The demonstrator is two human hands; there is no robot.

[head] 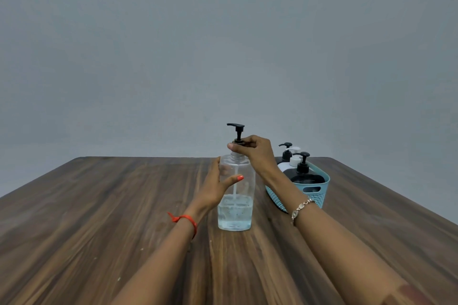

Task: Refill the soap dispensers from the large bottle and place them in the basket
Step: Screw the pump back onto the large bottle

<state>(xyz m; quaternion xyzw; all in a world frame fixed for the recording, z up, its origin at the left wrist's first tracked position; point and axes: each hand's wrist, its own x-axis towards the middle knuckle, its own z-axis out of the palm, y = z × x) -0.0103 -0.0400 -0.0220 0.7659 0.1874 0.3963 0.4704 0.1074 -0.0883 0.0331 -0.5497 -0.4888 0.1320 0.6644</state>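
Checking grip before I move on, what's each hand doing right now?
Left hand: holding the clear bottle by its side.
Right hand: fingers closed on the pump collar.

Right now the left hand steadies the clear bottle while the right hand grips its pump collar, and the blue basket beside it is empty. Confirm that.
Not quite. The blue basket is not empty: the head view shows pump dispensers standing in it. The rest holds: the left hand steadies the clear bottle, and the right hand has its grip on the pump collar.
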